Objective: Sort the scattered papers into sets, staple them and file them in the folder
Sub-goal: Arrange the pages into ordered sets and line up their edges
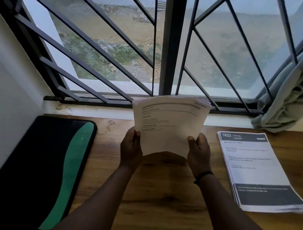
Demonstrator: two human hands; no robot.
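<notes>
Above the wooden worktop (155, 201), in front of the barred window (171, 40), a sheaf of papers (168, 124) stands nearly upright, its lower edge lifted clear of the wood. That pose suits squaring the sheets into one even set, or reading the top page to decide where it belongs. The left hand (130, 148) grips the lower left edge, thumb curled over the front; the right hand (198, 152) grips the lower right edge the same way, so the sheets bow slightly between them. Well to the right lies a second stack (258, 172), flat and fanned a little, probably a set already sorted. By the left wall rests the black and green folder (44, 168), closed, waiting for filing. No stapler shows.
</notes>
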